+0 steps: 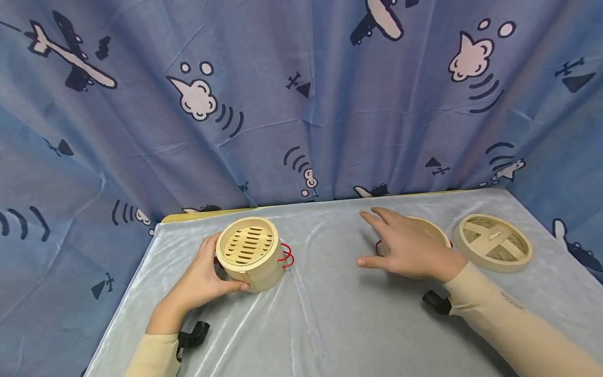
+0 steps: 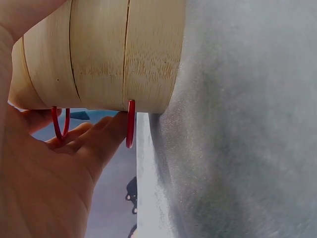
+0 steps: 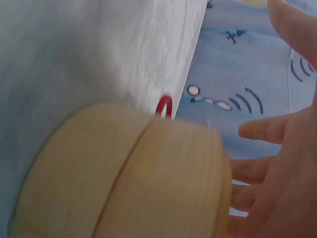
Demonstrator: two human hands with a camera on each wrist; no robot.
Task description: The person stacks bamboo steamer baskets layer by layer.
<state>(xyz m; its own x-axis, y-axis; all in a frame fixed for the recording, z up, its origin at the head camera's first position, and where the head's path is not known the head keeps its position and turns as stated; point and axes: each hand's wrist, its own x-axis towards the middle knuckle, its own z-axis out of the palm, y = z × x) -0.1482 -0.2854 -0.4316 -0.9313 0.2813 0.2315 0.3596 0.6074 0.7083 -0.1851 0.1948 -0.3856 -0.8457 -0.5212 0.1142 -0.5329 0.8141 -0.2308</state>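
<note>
On the left of the table stands a bamboo steamer [image 1: 266, 273], a round stack with a slatted floor inside and red loops on its sides. My left hand [image 1: 200, 280] grips it from the left, thumb at the near side and fingers behind; the left wrist view shows its layered wall [image 2: 99, 54]. To the right is a second bamboo steamer [image 1: 431, 230], mostly hidden by my right hand [image 1: 410, 248] above it. That hand's fingers are spread. In the right wrist view they lie beside the steamer's wall [image 3: 163, 173]; whether they touch it I cannot tell.
A round bamboo lid [image 1: 492, 238] with crossed strips and a small handle lies at the far right. A pale grey cloth [image 1: 325, 319] covers the table. Behind its back edge hangs a blue curtain [image 1: 264, 131] with airplane prints.
</note>
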